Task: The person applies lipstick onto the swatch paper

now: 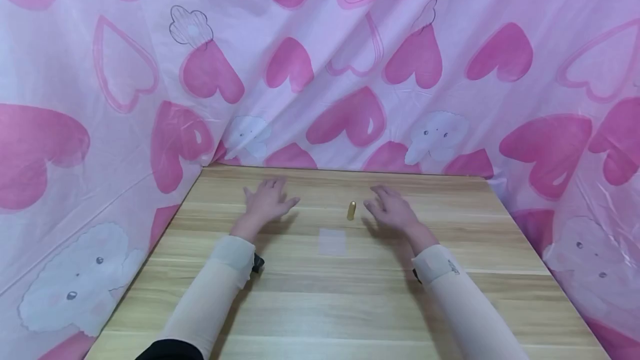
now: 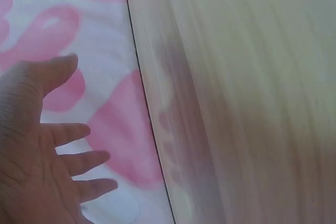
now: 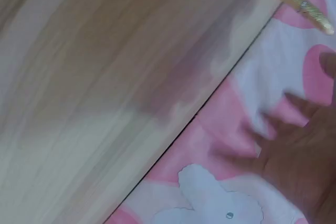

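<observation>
A small gold tube (image 1: 351, 210), shaped like a lipstick, stands upright on the wooden table. In the right wrist view the gold tube (image 3: 301, 6) shows a band near its middle and a textured upper half. Just right of it hovers my right hand (image 1: 393, 210), fingers spread and holding nothing; that hand (image 3: 294, 156) is blurred in its wrist view. My left hand (image 1: 265, 203) is farther left above the table, thumb out and fingers apart, with nothing in it. The left hand (image 2: 31, 135) also appears at the left wrist view's edge.
A pale, nearly see-through square (image 1: 332, 242) lies on the tabletop (image 1: 340, 304) in front of the tube. Pink curtains (image 1: 345, 121) with hearts and cartoon figures hang behind the table's back edge and along both sides.
</observation>
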Tool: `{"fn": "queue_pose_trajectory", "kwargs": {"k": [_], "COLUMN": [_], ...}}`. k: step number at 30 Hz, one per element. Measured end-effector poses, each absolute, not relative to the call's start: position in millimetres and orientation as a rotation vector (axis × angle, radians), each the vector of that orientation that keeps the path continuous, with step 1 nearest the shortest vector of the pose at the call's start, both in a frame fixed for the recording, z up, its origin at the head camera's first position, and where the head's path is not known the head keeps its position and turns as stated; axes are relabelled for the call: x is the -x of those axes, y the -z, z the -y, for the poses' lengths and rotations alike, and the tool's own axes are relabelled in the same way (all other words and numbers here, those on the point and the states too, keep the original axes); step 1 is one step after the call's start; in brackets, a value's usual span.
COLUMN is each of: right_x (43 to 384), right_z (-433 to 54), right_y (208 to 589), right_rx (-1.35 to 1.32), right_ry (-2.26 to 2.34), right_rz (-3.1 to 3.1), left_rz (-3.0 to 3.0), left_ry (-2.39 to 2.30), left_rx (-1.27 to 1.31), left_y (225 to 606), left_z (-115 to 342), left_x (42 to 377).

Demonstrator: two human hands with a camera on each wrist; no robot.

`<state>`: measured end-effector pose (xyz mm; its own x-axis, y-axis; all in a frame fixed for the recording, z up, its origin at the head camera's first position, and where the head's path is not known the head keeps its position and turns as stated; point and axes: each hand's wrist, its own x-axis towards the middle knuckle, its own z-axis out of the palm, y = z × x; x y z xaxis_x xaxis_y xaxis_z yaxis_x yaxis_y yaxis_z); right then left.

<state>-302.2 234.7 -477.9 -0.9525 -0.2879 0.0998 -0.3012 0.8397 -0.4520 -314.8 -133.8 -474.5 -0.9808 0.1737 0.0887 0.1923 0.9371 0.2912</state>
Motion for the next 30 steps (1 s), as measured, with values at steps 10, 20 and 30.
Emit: {"fn": "queue_pose_trajectory", "kwargs": {"k": [10,20,30], "right_x": [301.6,311.3,308.1], "right_z": [-204.1,-186.1,-179.9], "right_y": [479.0,493.7,478.5], "right_rx": [-0.681,-0.725,-0.868], "right_ry": [-1.083,-1.086,-0.752], "right_rz": [3.021,3.030,2.866], "left_rz": [2.959,2.872,2.736], "left_ry": [0.511,0.488,0.726], "left_rx": [0.447,0.634,0.871], "left_y": [468.1,471.4,457.8], "left_z": [85.7,53.9,42.4], "left_x": [306.3,298.2,290.0]}}
